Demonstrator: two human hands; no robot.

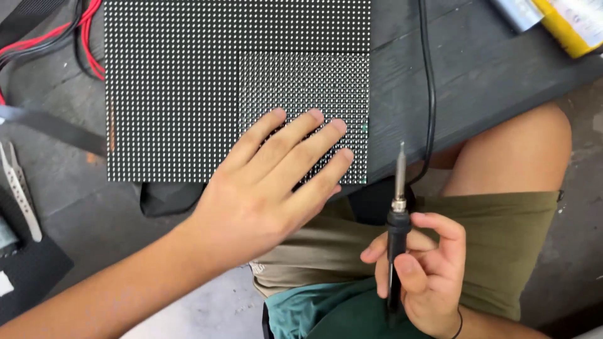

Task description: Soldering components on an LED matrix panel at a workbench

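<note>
The dotted LED panel (188,94) is lying flat on the dark bench (477,69), its lower edge facing you. It is the landmark for everything else. You are resting your left hand (270,182) palm down on the panel's lower right corner, fingers (295,135) spread apart and flat on the dots, gripping nothing, fingertips reaching up into the finer-pitched patch there.

Just off the panel's lower right corner, you are holding the soldering iron (398,220) in your right hand (421,270), fingers clamped round its black handle like a pen. The iron's long axis is running nearly upright in the view, its metal tip (401,160) pointing away from you and hanging just beside the panel's right edge, apart from it. So the panel is lying to the left of the tip, and your left hand is the one already on it. The iron's black cord (429,88) is trailing up the bench, right of the panel.

Further out, red and black wires (88,37) are lying by the panel's upper left corner, tweezers (19,188) well to its left, and a yellow packet (575,25) far off its upper right.
</note>
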